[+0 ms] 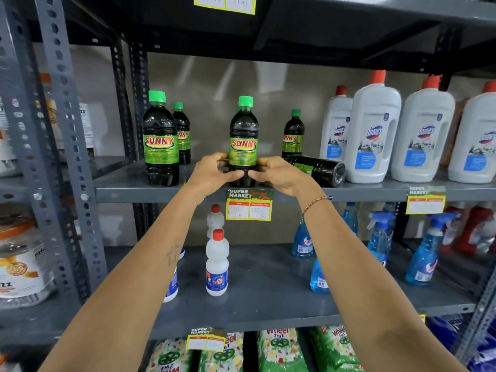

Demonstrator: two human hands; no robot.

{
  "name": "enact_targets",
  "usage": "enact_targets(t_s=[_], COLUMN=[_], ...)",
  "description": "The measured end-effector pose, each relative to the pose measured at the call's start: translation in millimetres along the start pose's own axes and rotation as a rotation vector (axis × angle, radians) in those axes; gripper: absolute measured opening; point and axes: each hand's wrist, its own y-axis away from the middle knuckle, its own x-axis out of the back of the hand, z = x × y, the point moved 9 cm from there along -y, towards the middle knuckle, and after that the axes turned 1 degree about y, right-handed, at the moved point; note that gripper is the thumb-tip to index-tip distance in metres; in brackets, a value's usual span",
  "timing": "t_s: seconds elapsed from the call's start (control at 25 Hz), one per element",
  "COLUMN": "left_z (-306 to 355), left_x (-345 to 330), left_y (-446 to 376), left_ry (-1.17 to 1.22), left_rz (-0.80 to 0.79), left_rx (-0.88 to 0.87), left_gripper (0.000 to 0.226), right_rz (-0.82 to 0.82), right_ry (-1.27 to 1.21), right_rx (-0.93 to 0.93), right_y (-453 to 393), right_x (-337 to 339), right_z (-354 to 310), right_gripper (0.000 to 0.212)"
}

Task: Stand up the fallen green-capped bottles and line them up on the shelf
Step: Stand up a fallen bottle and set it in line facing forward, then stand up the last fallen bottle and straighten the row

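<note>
From the head camera, my left hand [212, 173] and my right hand [279, 174] both clasp the base of an upright dark plastic bottle with a green cap and green SUNNY label [243, 140], which stands at the front edge of the grey metal shelf [128, 193]. Just right of my right hand, a matching dark bottle lies on its side [318, 169] (cap end hidden behind my hand). Behind it stands another green-capped bottle [293, 134], and left of my grip two more stand upright [160, 140]. Further right are white red-capped Domex bottles [371, 135].
</note>
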Motion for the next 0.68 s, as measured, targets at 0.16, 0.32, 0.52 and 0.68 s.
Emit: enact_targets(t_s=[0.16, 0.32, 0.52, 0.68], left_z=[2, 3, 53, 78], left_x=[1, 1, 5, -55], left_y=[8, 14, 50, 72], left_ry=[-0.005, -0.073, -0.323, -0.419], left_rz=[-0.009, 0.01, 0.423, 0.283], left_rx=[-0.007, -0.002, -0.435, -0.635], left_gripper=[0.063, 0.064, 0.024, 0.022], right_rz=[-0.018, -0.027, 0.258, 0.623], right_ry=[-0.037, -0.054, 0.207, 0.583], right_rx=[0.009, 0.014, 0.021, 0.077], right_y=[5, 10, 17, 25], right_x=[-2, -5, 31, 83], right_z=[-1, -4, -17, -34], right_gripper=[0.042, 0.042, 0.05, 0.037])
